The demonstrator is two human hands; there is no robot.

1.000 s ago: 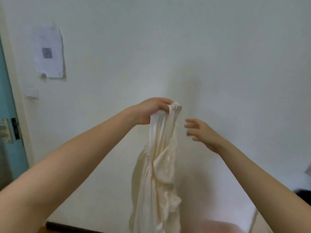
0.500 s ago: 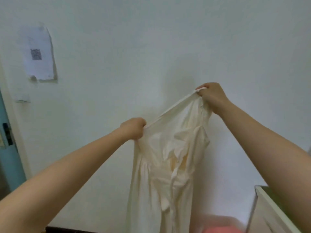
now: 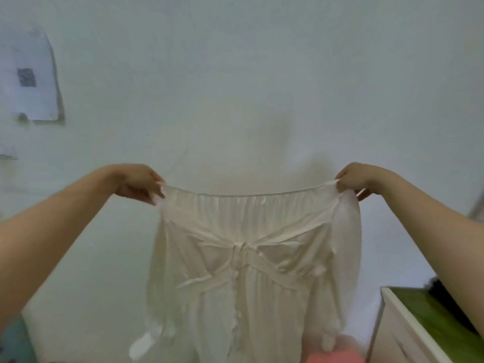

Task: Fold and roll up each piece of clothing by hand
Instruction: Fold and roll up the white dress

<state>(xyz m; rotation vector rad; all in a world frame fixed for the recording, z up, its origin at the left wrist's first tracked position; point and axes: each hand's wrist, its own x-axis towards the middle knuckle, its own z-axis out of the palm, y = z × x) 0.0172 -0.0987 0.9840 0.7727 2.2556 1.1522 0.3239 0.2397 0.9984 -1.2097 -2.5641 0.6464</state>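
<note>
Cream garment (image 3: 248,258) now spread wide, gathered top edge taut between the fingers; half a second ago it hung bunched. Left hand (image 3: 138,183) and right hand (image 3: 358,179) each pinch a top corner, fingers curled tight on cloth; the rest hangs below them. Judged: opened out, ready for laying flat and folding.

Cream garment (image 3: 248,260) hangs spread wide — gathered top edge taut.

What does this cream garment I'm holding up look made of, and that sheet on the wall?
Cream garment: thin, soft, matte fabric, slightly sheer, perhaps cotton or viscose; it gathers along the top edge and drapes in creases. Sheet: likely plain paper; its edge curls.
</note>
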